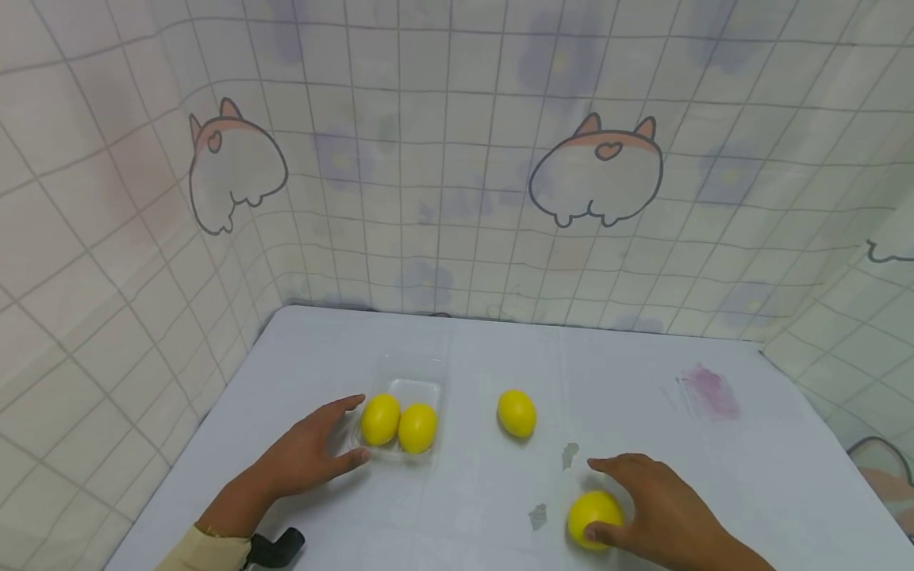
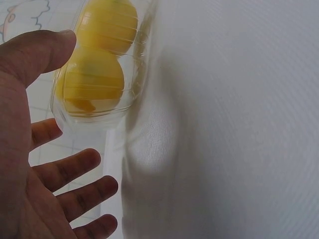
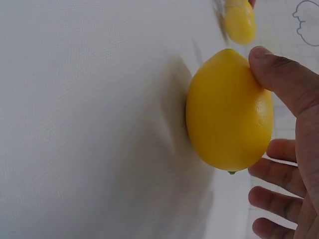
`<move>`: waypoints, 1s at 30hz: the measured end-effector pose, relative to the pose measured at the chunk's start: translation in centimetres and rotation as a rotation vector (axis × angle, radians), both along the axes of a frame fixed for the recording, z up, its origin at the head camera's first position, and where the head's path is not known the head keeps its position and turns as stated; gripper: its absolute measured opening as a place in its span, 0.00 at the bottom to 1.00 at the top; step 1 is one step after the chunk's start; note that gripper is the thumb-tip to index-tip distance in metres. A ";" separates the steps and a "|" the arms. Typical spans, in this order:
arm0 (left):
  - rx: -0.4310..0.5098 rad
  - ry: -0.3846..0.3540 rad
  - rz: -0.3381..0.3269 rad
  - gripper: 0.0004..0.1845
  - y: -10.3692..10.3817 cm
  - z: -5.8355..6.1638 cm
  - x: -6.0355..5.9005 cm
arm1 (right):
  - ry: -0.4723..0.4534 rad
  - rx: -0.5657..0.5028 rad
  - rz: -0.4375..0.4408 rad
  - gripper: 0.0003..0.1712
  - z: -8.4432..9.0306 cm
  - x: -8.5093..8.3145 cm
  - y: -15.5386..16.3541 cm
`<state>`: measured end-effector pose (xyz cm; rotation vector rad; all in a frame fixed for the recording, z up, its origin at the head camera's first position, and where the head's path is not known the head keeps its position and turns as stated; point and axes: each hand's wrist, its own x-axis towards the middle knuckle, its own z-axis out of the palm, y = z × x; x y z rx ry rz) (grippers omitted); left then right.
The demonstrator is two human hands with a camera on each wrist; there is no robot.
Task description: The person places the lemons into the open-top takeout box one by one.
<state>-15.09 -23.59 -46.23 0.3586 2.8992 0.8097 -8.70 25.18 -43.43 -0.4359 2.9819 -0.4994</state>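
Observation:
My left hand (image 1: 307,450), fingers spread and thumb apart, is beside a clear plastic box (image 1: 416,392). Two lemons sit side by side in the near part of that box, a left lemon (image 1: 381,419) and a right lemon (image 1: 417,428); its far part holds nothing. At the front right, my right hand (image 1: 660,507) is around a third lemon (image 3: 229,112) on the table. Its thumb overlaps the lemon's near side, while the other fingers are loosely extended beyond it. Between the hands, farther back, lies another lemon (image 1: 517,413).
The white-covered table (image 1: 493,500) has two grey patches (image 1: 569,456) near its middle and a pink stain (image 1: 710,392) at the right. A black object (image 1: 277,547) is by the left sleeve. Tile-patterned curtains (image 1: 464,182) enclose the back and sides.

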 end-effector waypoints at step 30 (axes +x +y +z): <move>0.020 0.002 0.003 0.48 0.0 -0.3 0.1 | -0.116 -0.074 0.024 0.44 -0.4 -0.2 0.2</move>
